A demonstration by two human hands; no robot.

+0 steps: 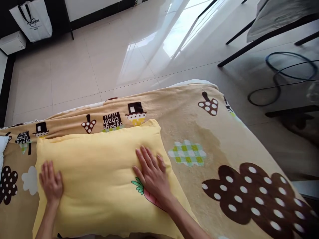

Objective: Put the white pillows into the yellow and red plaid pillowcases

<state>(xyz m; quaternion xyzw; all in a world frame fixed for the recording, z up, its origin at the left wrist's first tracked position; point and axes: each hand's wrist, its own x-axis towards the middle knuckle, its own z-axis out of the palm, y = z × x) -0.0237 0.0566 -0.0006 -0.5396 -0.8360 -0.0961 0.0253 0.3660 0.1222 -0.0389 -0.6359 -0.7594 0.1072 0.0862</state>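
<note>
The left hand lies palm down near the left end of the yellow pillow, its fingers loosely parted and straight, gripping nothing. The right hand rests towards the pillow's right end, also palm down with spread fingers; it too has hold of nothing and seems to be pressing or smoothing. Part of a printed fruit with green leaves shows beside and beneath the right hand on the pillow's face.

The pillow lies flat, its cover spread across the whole visible top. Judging by its even face, most of the flattening looks done. What seems left is small: shallow creases between the 2 hands and slight puckers along the pillow's far edge. Its near edge runs close to the bottom of the view, so whether that side is neat cannot be told.

Under the pillow and around it spreads a tan printed blanket, fairly flat to the pillow's right, with some ripples past its far edge. Just off the pillow's left end, 1 pale item is cut by the frame. Well beyond the pillow's far edge are glossy floor tiles and a white bag beside 1 white box. Far off to the pillow's right, a dark cable lies looped on the floor.
</note>
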